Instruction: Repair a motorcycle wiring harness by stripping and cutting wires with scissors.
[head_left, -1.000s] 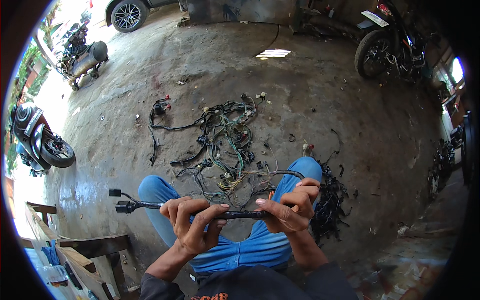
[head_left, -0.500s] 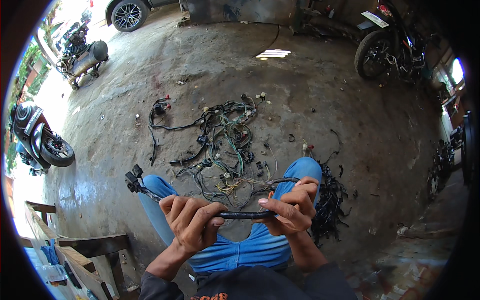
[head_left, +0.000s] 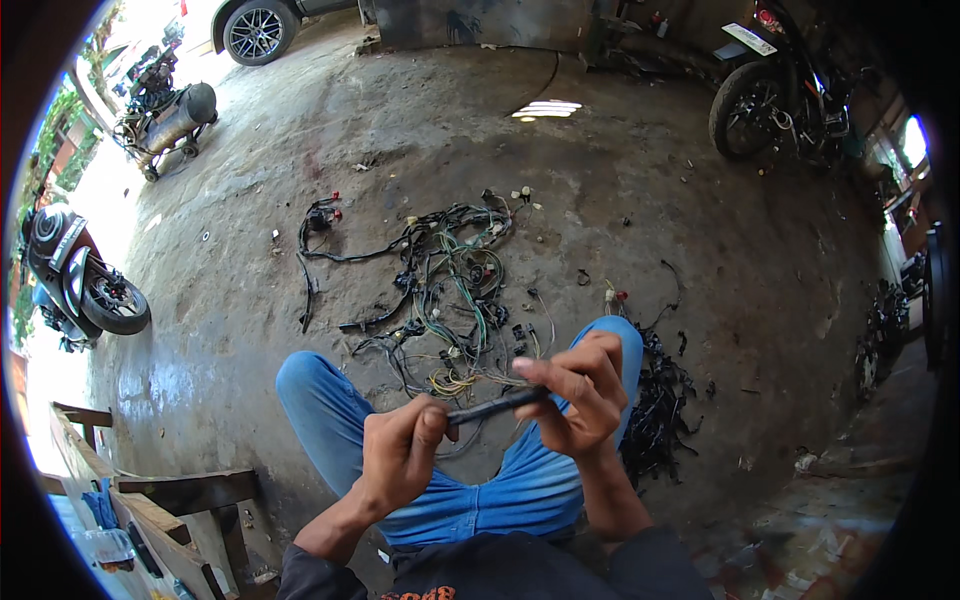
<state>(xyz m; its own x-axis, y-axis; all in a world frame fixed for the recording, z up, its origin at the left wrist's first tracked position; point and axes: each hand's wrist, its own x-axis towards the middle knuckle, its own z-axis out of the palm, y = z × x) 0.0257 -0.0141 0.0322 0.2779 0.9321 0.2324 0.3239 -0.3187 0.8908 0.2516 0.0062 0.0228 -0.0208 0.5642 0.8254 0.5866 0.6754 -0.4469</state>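
Remotely, I'm judging the black wrapped cable (head_left: 495, 405) above the near lap (head_left: 468, 510) light and semi-stiff, best pinched along its length, left hand (head_left: 397, 452) and right hand (head_left: 584, 405) each holding it in a narrow grip.

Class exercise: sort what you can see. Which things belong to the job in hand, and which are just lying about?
Job in hand:
black cable, held by the left hand and right hand
tangled wires on the floor, apparently

Lying about:
heap of black strips, perhaps waste
left motorbike
right motorbike
car
wheeled tank
wooden frame
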